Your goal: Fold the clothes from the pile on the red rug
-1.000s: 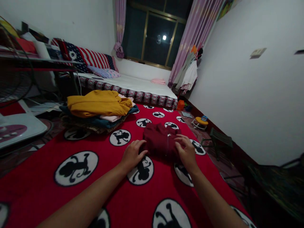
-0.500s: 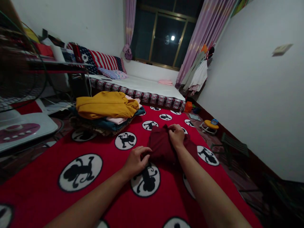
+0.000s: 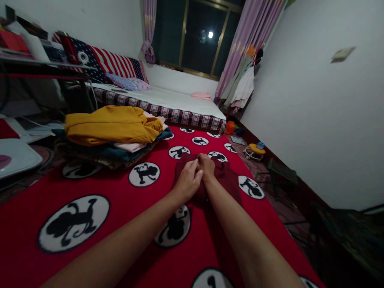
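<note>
A maroon cloth garment point(image 3: 226, 186), partly folded and rumpled, lies on a red blanket point(image 3: 126, 224) printed with black monkey figures in white circles. My right hand point(image 3: 206, 166) is closed on the cloth near its middle, fingers curled down. Beside it, touching it, my left hand point(image 3: 188, 182) rests over the left part of the garment. The left fingers are fairly straight and the thumb stands apart; the fingertips are partly hidden behind the right hand. Both forearms cover the garment's near side.
To the left is a stack of folded clothes point(image 3: 114, 126), mustard yellow on top. A desk point(image 3: 45, 74) stands beyond it. At the back is a bed point(image 3: 168, 100) below a window. A yellow stool point(image 3: 256, 149) and a dark folding chair point(image 3: 280, 172) line the right wall.
My left hand has moved right and forward from the garment's left edge to meet my right hand. The right hand has curled over the cloth. The view has shifted to the right.
</note>
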The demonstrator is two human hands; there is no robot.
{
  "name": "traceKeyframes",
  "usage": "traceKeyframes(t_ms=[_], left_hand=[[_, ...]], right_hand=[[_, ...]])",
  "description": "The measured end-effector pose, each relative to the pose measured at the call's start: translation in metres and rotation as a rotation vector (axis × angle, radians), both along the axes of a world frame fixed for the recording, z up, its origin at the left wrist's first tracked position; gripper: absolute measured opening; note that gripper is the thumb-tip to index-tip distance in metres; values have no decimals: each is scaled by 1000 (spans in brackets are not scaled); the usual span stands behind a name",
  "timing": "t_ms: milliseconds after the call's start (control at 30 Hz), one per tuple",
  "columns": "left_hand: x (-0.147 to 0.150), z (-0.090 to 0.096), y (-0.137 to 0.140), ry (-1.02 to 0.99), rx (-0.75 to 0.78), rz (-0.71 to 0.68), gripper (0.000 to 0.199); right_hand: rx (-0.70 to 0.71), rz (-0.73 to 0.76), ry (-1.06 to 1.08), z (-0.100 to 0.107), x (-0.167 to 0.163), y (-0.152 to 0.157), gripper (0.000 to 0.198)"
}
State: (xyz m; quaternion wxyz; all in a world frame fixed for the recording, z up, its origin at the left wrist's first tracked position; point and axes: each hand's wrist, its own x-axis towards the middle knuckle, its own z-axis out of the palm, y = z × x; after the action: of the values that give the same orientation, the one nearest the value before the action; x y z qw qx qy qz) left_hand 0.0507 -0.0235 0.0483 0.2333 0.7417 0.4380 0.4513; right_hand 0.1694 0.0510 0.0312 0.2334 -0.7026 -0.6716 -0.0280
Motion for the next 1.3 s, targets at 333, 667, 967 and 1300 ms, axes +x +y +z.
traceKeyframes(t_ms=[333,667,967,1300], left_hand=[[41,-36,21,502,-154,36,67],[37,-31,19,743,-158,18,82],[39,-30,17,751,-166,45,80],[38,-29,17,755,-160,51,77]], right_hand=[[371,-75,904,-19,26,28,43],[241,308,1072,21,91,6,13],[-187,457,150,35,159,-20,25],[-412,187,319,33,154,-18,15]])
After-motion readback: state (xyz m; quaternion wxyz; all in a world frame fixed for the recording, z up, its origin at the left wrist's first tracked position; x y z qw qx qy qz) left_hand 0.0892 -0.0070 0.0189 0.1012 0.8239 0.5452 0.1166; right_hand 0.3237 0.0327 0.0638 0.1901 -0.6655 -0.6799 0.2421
